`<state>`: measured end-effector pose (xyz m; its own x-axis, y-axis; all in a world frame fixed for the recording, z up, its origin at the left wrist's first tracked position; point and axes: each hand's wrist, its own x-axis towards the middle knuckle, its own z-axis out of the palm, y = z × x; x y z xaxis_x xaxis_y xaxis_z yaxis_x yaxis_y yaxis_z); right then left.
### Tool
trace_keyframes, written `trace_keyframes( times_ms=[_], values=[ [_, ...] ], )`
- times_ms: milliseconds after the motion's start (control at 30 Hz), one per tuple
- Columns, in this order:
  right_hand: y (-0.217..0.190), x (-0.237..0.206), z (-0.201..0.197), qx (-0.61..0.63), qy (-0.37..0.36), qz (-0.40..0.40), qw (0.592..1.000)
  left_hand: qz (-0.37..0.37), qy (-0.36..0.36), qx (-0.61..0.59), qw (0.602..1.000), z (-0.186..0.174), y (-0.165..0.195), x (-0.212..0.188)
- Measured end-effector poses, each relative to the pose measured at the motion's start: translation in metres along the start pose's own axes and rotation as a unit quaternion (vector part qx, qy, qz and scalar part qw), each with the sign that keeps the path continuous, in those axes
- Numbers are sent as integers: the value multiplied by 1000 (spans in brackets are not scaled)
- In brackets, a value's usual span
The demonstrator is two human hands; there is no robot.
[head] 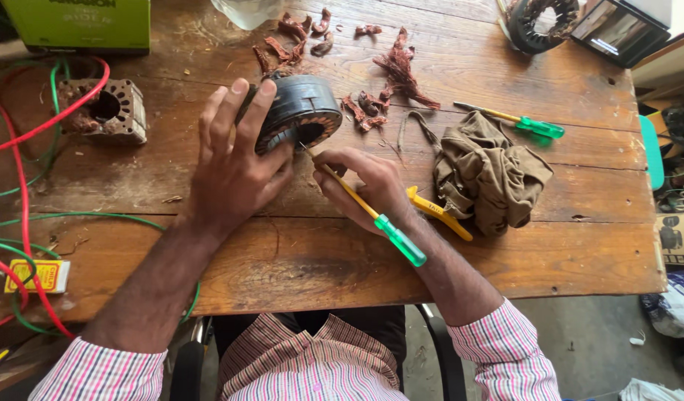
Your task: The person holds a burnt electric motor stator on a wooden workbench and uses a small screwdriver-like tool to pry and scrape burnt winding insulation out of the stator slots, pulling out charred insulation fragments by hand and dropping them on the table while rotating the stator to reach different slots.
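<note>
Motor stator [301, 111]: tilted on bench [505, 74], clasped by left grip [234, 167]; right grip [371, 186] pinches screwdriver [364, 208], tip at stator's core.

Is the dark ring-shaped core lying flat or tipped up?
Tipped up: the dark core stands on edge, its open face toward the camera, steadied by the left hand.

Two bare hands, the left hand [234, 167] and the right hand [364, 186], work at a wooden table [282, 260] holding two green-handled screwdrivers [371, 215] [516, 121], three motor stators [301, 111] [108, 110] [539, 22], one yellow-handled tool [440, 213], one crumpled brown cloth [490, 174], one green box [82, 22], one small yellow-and-red packet [37, 275] and a scatter of reddish copper wire scraps [397, 70], too tangled to count.
</note>
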<state>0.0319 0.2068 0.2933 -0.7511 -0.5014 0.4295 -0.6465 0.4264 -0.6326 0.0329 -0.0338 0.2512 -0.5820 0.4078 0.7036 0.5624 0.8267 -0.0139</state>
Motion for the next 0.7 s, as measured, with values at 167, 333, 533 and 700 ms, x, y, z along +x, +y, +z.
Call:
trace_keyframes(
  times_ms=[167, 333, 533, 700],
  values=[
    [-1, 0, -3, 14, -48, 27, 998, -20, 0, 5, 1000, -2, 3, 3],
    [-1, -1, -5, 40, -59, 67, 995, -13, 4, -11, 1000, 0, 5, 3],
    [0, -1, -6, 67, -65, 65, 993, -9, 12, -12, 1000, 3, 6, 1],
    [1, 0, -5, 59, -63, 77, 993, -6, 9, -8, 1000, 6, 7, 0]
  ],
)
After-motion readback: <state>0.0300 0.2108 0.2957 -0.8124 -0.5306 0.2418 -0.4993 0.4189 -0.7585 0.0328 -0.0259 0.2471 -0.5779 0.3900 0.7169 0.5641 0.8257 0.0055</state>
